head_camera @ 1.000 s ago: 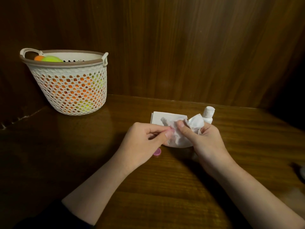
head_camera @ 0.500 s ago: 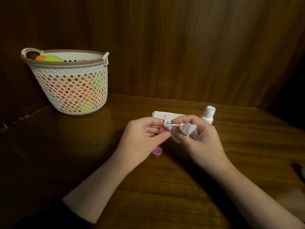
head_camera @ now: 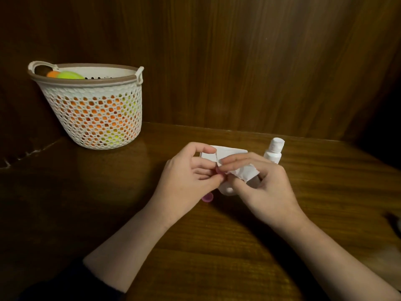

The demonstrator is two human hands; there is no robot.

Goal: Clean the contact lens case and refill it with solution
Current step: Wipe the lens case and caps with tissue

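My left hand pinches a small pink part of the contact lens case between thumb and fingers; most of it is hidden. My right hand grips a crumpled white tissue and presses it against that pink part. A loose pink cap lies on the table just below my left hand. A pale piece of the case shows beneath the hands. The white solution bottle stands upright behind my right hand, cap on.
A folded white tissue pack lies behind the hands. A white lattice basket with orange and green items stands at the back left. Wooden walls close in the table at the back and left. A dark object sits at the right edge.
The tissue has been bunched smaller in my right hand and worked against the pink part. Both hands stayed together at the table's middle.
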